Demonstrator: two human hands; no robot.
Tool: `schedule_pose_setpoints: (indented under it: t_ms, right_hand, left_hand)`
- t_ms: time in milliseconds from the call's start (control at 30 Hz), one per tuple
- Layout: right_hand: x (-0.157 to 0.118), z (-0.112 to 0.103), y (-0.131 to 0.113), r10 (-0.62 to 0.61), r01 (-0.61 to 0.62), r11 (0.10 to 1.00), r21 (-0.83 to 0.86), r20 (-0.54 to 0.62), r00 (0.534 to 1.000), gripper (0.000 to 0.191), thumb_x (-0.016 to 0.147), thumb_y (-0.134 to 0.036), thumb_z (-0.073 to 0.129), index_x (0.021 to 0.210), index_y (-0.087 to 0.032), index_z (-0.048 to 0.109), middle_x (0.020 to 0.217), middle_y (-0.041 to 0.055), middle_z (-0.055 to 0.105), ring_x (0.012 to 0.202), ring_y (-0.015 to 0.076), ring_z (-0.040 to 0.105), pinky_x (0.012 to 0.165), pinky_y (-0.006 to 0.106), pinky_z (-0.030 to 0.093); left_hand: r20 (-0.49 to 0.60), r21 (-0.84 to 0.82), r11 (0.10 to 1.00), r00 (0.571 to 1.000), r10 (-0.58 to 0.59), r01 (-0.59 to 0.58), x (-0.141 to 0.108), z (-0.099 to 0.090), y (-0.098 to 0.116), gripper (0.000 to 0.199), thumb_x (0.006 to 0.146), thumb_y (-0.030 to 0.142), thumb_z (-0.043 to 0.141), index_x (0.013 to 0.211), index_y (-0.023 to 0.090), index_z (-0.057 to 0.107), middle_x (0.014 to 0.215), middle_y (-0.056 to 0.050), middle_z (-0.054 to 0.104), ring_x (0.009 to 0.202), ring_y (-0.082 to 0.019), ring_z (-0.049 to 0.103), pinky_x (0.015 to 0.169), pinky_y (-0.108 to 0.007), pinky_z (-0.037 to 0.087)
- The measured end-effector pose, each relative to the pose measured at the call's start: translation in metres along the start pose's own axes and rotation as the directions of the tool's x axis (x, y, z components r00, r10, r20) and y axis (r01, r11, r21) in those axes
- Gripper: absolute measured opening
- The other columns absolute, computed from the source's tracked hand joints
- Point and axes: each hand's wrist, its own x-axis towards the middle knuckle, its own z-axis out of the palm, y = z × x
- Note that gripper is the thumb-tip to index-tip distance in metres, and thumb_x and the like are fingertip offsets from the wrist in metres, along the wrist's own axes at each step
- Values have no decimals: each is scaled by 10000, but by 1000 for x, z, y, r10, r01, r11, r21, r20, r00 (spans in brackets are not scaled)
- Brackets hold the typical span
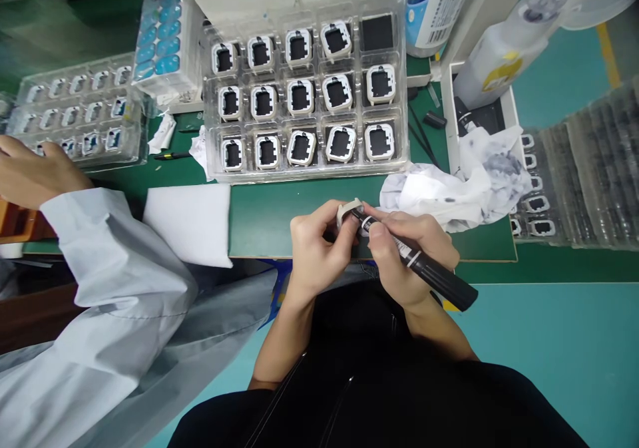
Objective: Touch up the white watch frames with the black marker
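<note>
Near the table's front edge my left hand (322, 245) pinches a small light watch-like frame (349, 209), tilted between thumb and fingers. My right hand (412, 251) is closed around a black marker pen (434, 275), its tip end at the frame's inner side. The exact contact point is hidden by my fingers. Beyond both hands lies a clear plastic tray (309, 176) with rows of similar white frames (300, 147) on dark pads. Its back right compartment (377, 33) holds only a dark pad.
A stained white cloth (439, 192) lies right of the tray, beside a white box (512, 112) and a bottle (499, 62). Stacked trays (589, 168) stand far right. At left are a white foam sheet (188, 224), another tray (74, 118) and a co-worker's sleeve (114, 255).
</note>
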Motion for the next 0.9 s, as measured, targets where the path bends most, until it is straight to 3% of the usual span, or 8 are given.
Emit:
schedule_pose_setpoints:
  t_ms: [333, 633, 900]
  right_hand:
    - [-3, 1, 2, 8, -8, 1000, 23, -5, 1000, 129, 988, -220, 848, 1071, -289, 777, 1049, 28, 930, 946, 296, 934, 837, 432, 808]
    - [-3, 0, 2, -8, 9, 999, 46, -13, 1000, 162, 978, -200, 847, 1090, -289, 771, 1001, 14, 921, 935, 285, 934, 849, 422, 819]
    - [0, 2, 0, -26, 26, 999, 36, -19, 999, 131, 977, -213, 840, 1053, -286, 763, 936, 9, 906, 875, 280, 928, 796, 407, 811]
  left_hand:
    - [38, -128, 987, 995, -93, 97, 0, -1, -1, 205, 1080, 363, 770, 947, 210, 799, 652, 32, 686, 542, -116, 607, 526, -228, 454]
    - [173, -368, 864, 938, -299, 343, 11, -5, 10, 387, 914, 541, 974, 915, 199, 792, 664, 27, 682, 464, -104, 560, 423, -233, 440]
    - [214, -416, 827, 924, -316, 379, 14, -9, 14, 345, 914, 525, 972, 938, 206, 844, 632, 29, 657, 421, -96, 521, 392, -238, 412]
